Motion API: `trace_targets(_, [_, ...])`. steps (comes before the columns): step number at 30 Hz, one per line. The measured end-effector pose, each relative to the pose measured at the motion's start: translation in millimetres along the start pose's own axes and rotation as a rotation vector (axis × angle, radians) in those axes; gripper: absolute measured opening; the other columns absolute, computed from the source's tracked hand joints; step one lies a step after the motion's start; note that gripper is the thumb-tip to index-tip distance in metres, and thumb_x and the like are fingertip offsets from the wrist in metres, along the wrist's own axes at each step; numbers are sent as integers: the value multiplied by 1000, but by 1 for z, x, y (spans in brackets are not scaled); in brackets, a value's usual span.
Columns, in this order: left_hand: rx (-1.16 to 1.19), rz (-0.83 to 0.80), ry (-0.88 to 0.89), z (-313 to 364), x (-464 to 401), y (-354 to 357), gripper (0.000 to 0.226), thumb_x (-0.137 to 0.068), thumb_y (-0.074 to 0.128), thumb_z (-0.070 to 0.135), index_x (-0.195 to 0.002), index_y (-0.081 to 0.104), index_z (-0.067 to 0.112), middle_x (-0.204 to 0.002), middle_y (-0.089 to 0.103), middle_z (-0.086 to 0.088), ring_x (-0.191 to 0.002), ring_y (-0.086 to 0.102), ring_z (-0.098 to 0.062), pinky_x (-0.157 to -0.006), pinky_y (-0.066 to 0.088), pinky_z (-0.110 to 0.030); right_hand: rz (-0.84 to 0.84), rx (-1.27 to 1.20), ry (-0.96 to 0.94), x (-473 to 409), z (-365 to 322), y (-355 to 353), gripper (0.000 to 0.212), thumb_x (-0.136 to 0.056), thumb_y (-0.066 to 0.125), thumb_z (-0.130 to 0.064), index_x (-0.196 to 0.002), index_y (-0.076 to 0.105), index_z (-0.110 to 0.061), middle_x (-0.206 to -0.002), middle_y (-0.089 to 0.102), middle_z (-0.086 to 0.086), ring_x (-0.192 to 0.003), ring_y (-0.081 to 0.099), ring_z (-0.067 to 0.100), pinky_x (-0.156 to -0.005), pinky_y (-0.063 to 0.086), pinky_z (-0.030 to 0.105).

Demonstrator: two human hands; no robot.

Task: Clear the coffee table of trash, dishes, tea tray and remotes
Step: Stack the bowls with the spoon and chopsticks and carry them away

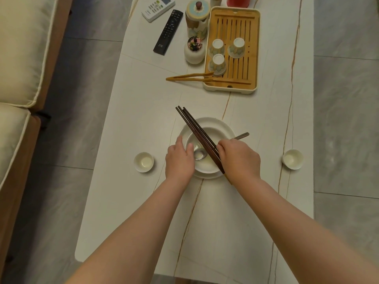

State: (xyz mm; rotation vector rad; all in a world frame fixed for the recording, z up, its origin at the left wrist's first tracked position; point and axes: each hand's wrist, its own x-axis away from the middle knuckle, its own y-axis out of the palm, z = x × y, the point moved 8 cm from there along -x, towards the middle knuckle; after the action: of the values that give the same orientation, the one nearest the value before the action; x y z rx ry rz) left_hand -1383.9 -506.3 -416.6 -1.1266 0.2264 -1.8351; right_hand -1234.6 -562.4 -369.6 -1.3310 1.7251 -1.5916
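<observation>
A white bowl (207, 165) sits on a white plate (223, 128) in the middle of the coffee table (127, 201). A metal spoon (201, 155) lies in the bowl, its handle poking out to the right. My left hand (179, 160) grips the bowl's left rim, thumb inside. My right hand (239, 158) holds dark chopsticks (194, 128) slanting across the bowl. Two small white cups (144, 162) (292, 159) flank the dishes. Farther back stand the bamboo tea tray (233, 48) with three upturned cups, a black remote (168, 32) and a white remote (158, 7).
Wooden tongs (188, 77) lie at the tray's near left corner. Two lidded jars (194, 50) (198, 17) stand left of the tray, and a red container (239, 1) at the far edge. A cream sofa (22, 58) runs along the left, across a strip of grey floor.
</observation>
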Motion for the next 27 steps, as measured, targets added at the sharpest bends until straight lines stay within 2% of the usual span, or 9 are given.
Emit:
trace_targets(5, [56,-3,-87,-8,-3,4,58,-98,33,50,-150,25,24,-151,29,-14,-139,26,-32,-110,26,-43,125,-364,253,17,37,0,23,-94,47,-41,-98,59,-22,-90,57,-8,-85,56,14,-64,46,31])
trace_targets(7, [113,-23,-131,-11,-4,6,64,-97,32,55,-152,19,25,-157,19,-11,-145,16,-32,-115,19,-45,110,-503,374,20,52,10,36,-89,51,-49,-111,54,-21,-103,55,-7,-98,55,14,-74,48,32])
trace_targets(12, [292,-64,-198,-19,-14,10,80,-89,42,64,-153,12,26,-161,10,-5,-148,10,-27,-119,15,-48,-112,-715,459,11,65,42,84,-80,56,-62,-146,25,-19,-150,32,4,-137,32,22,-108,35,44])
trace_targets(16, [428,-157,-172,-22,-22,18,99,-78,56,69,-153,7,28,-162,8,-1,-149,11,-22,-120,16,-47,-314,-937,490,0,64,62,115,-63,68,-67,-151,9,-21,-158,15,4,-144,18,23,-115,23,46])
trace_targets(19, [456,-234,-180,-24,-26,23,113,-66,63,74,-153,6,31,-162,9,1,-148,16,-23,-118,23,-50,-443,-1014,551,-2,67,73,129,-49,68,-71,-151,5,-24,-159,12,5,-143,21,27,-112,29,50])
trace_targets(22, [477,-253,-193,-26,-28,25,128,-51,66,79,-153,4,32,-162,10,4,-146,22,-23,-114,30,-51,-472,-1044,567,-4,68,81,117,-60,71,-63,-150,8,-22,-156,18,6,-137,30,25,-102,39,46])
trace_targets(24, [476,-249,-200,-27,-30,25,131,-48,66,79,-152,4,32,-162,10,5,-145,24,-23,-114,31,-50,-462,-1075,584,-6,66,84,108,-67,72,-58,-150,12,-23,-151,28,3,-128,41,23,-85,51,37])
trace_targets(26, [465,-243,-203,-27,-31,25,129,-47,66,79,-152,8,33,-161,14,2,-144,28,-25,-112,33,-50,-441,-1129,593,-7,60,83,95,-70,72,-55,-146,22,-28,-122,47,-7,-97,56,11,-56,54,26])
trace_targets(27, [461,-237,-205,-27,-31,25,128,-46,66,79,-152,10,33,-160,17,1,-142,31,-26,-112,35,-50,-422,-1146,598,-8,58,82,90,-71,73,-54,-144,26,-30,-107,48,-12,-83,54,5,-50,52,24])
